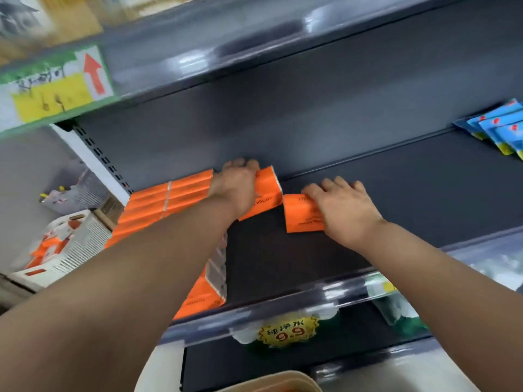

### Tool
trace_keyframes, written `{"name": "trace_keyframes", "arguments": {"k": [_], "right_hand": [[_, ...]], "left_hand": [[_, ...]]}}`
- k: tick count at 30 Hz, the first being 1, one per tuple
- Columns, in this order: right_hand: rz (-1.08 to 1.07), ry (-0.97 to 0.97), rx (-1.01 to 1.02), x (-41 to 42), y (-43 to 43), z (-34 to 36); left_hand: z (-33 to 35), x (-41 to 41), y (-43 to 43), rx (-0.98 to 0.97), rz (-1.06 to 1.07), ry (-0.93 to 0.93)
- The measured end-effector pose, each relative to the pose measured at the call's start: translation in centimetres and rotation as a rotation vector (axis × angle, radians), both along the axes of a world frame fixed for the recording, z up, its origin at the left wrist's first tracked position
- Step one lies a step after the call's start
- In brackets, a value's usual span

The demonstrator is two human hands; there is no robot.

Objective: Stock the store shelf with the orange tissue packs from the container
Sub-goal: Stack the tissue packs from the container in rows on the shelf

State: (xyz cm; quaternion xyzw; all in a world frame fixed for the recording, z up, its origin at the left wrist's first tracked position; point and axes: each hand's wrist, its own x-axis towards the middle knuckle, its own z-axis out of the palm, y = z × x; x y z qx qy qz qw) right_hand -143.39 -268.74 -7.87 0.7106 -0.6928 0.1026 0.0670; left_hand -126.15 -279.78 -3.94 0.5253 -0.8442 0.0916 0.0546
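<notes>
Head view. On dark shelf [283,264], left end: row of orange packs [169,205], partly hidden by left forearm. Beside the row, tilted orange tissue pack [268,193] gripped by left hand [236,188], fingers curled over far end, tips hidden. Just right of it, not touching: second pack [301,215] flat under right hand [343,210], fingers fairly straight on top. At bottom edge, container [297,377] rim only, contents cut off. Blue packs [498,128] cut off at right edge.

Left hand [236,188] grips orange pack [267,195] at back of dark shelf [396,193]; right hand [343,210] presses second pack [301,213] beside it; orange row [167,205] left.
</notes>
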Motion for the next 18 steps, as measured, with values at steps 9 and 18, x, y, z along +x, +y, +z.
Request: {"name": "trace_keyframes", "arguments": {"k": [9, 18], "right_hand": [[0.078, -0.010, -0.055, 0.0, -5.0, -0.2], [0.092, -0.088, -0.041, -0.2, -7.7, -1.1]], "left_hand": [[-1.5, -0.8, -8.5, -0.013, 0.003, -0.076], [-1.7, -0.6, -11.2, -0.032, 0.014, -0.141]]}}
